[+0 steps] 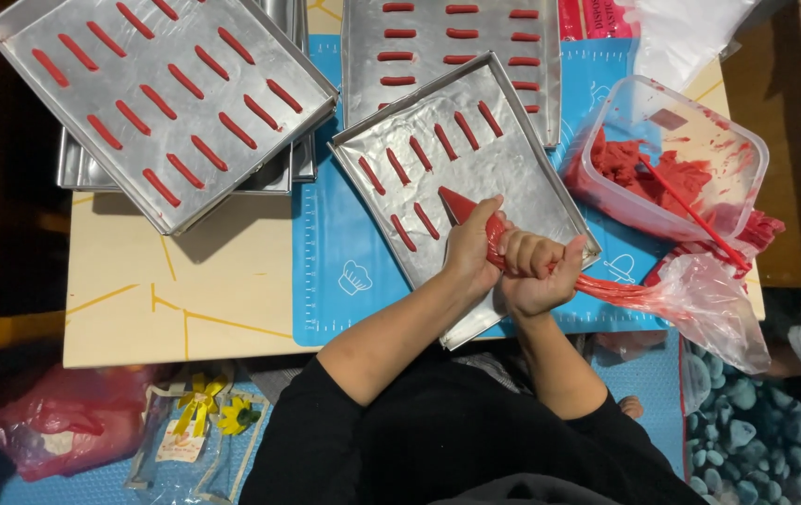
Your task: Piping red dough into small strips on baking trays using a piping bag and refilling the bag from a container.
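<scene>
Both hands are clamped on the piping bag (512,245) at centre frame. The right hand (536,276) is fisted around its twisted neck, and the loose plastic tail trails off to the lower right. The left hand (471,248) grips just ahead, guiding the red tip down onto the tray (512,168). Two short rows of red strips (424,150) already sit on that tray, which lies on a blue mat (325,243) on the bench (138,281). Right of it is a tub (667,154) of red batter. Filled trays (162,98) sit in the upper left.
</scene>
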